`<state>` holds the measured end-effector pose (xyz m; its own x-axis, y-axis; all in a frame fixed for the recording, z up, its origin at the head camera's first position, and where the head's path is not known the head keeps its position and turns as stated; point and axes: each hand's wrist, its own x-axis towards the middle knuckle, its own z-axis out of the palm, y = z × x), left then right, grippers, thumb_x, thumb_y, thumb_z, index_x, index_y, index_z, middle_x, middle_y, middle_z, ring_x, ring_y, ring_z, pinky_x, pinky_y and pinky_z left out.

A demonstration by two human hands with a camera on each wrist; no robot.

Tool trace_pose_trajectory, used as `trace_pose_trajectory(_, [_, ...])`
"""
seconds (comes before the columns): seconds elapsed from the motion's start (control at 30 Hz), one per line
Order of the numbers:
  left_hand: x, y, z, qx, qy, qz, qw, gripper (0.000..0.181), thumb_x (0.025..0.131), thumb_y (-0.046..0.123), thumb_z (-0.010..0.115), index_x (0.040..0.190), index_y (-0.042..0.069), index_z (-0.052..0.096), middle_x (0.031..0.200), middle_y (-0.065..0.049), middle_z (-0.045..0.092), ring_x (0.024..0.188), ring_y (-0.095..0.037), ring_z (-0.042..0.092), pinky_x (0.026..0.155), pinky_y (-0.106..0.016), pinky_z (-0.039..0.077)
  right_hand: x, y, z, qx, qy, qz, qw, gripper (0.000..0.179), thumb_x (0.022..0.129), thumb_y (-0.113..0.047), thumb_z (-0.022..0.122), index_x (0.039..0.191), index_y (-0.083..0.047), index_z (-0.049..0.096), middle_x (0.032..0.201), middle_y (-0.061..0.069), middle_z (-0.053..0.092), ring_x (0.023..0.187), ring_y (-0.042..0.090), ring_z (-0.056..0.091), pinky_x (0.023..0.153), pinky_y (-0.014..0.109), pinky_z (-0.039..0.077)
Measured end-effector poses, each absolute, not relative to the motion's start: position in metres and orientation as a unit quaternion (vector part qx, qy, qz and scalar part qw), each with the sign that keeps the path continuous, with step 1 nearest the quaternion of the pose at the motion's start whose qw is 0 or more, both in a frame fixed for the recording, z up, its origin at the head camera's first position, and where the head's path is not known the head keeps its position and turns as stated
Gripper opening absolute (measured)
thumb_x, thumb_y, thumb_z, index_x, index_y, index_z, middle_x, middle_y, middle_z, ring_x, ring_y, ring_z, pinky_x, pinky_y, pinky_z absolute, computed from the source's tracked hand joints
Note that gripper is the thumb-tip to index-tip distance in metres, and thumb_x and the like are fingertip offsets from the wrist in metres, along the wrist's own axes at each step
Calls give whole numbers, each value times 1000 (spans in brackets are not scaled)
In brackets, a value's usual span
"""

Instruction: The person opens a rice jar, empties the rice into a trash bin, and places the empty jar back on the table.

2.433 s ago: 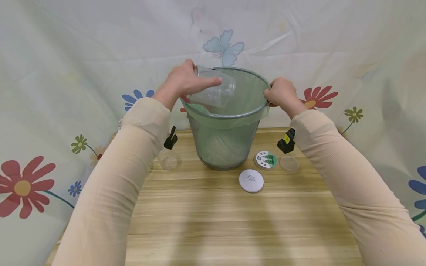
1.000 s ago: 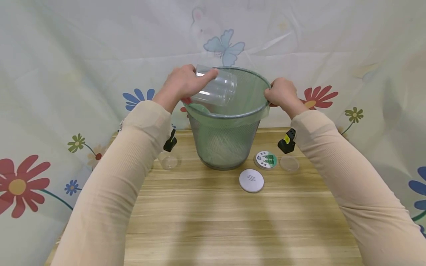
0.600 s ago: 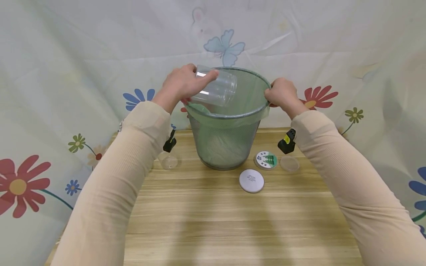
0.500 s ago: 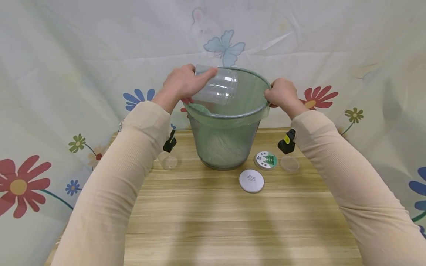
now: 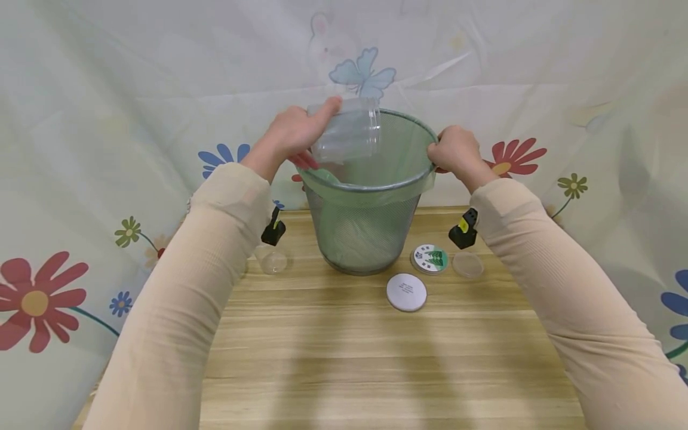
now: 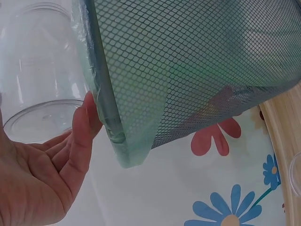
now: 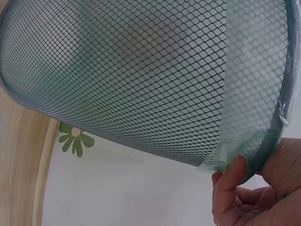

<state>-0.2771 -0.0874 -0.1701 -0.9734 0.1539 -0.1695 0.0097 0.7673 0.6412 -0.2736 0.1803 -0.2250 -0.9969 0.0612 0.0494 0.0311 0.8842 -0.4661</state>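
My left hand (image 5: 295, 130) grips a clear plastic jar (image 5: 350, 132) by its side, thumb on top and fingers below. The jar lies nearly on its side over the left part of the bin's mouth, its ridged end pointing right, and looks see-through. Below it stands a mesh wastebasket (image 5: 365, 236), upright, with a thin green bag (image 5: 376, 197) inside it and folded over the rim. In the left wrist view my fingertips are right at the bagged rim. My right hand (image 5: 455, 149) pinches the basket's right rim and the bag between thumb and curled fingers.
On the wooden table (image 5: 365, 364), a white printed disc (image 5: 406, 292) lies front right of the basket. Behind it are a round green-and-white lid (image 5: 429, 258) and a clear round disc (image 5: 467, 264). A clear container (image 5: 273, 261) stands left, partly behind my sleeve. A flowered cloth hangs behind.
My left hand has lifted the jar slightly up and left and tipped it from slanting down into the basket to nearly level. My right hand has stayed on the rim.
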Motion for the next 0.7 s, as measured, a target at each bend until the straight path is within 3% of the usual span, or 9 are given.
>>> trace_pose_trajectory(0.2, [-276, -88, -171, 54, 941, 325, 84, 98, 77, 79, 30, 148, 12, 17, 150, -7, 25, 74, -21, 69, 64, -32, 56, -273, 180, -224, -20, -970, 239, 32, 31, 87, -12, 37, 56, -11, 35, 46, 0, 49, 44, 12, 52, 41, 25, 36])
trace_pose_trajectory(0.47, [-272, -87, -172, 75, 955, 286, 41, 94, 76, 76, 39, 147, 19, 17, 145, -8, 35, 85, -26, 63, 72, -34, 53, -274, 181, -224, -20, -972, 231, 32, 32, 87, -13, 36, 56, -11, 35, 45, 0, 50, 43, 12, 52, 40, 24, 34])
trace_pose_trajectory(0.57, [-273, -87, -174, 89, 959, 269, 15, 92, 75, 74, 44, 147, 25, 16, 147, -5, 32, 107, -26, 56, 88, -37, 47, -274, 181, -224, -22, -973, 230, 31, 32, 87, -13, 37, 55, -11, 35, 45, 0, 49, 43, 12, 51, 40, 24, 32])
trace_pose_trajectory(0.7, [-275, -87, -175, 113, 964, 241, -22, 89, 76, 69, 49, 147, 28, 17, 148, -4, 30, 132, -23, 33, 104, -40, 33, -274, 181, -224, -23, -973, 227, 31, 32, 87, -14, 37, 55, -11, 35, 45, 0, 49, 43, 12, 51, 40, 24, 31])
